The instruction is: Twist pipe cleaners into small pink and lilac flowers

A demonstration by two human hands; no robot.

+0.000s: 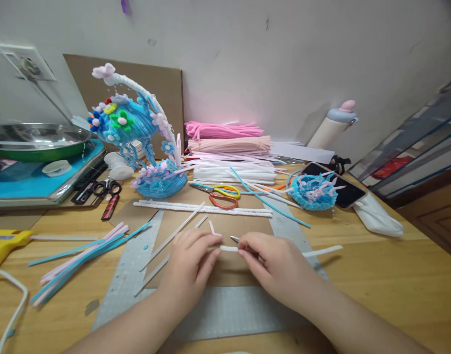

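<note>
A white pipe cleaner (323, 251) runs crosswise between my hands over a brown cardboard sheet (225, 278). The fingertips of my left hand (194, 255) pinch its left end. My right hand (271, 258) pinches it a little farther right, and its free end sticks out past that hand. A short bent pink piece (211, 227) shows just above my left fingertips. A small pointed tip (235, 239) lies by my right fingers; the rest of it is hidden. Yellow-and-orange handled scissors (224, 194) rest beyond my hands.
A blue flower-covered jellyfish-like craft (131, 120) stands at back left. Pink and white pipe cleaner bundles (229, 145) lie along the wall. At right are a blue fuzzy piece (314, 191), a phone (349, 191) and a bottle (330, 128). A yellow glue gun (8, 246) sits left.
</note>
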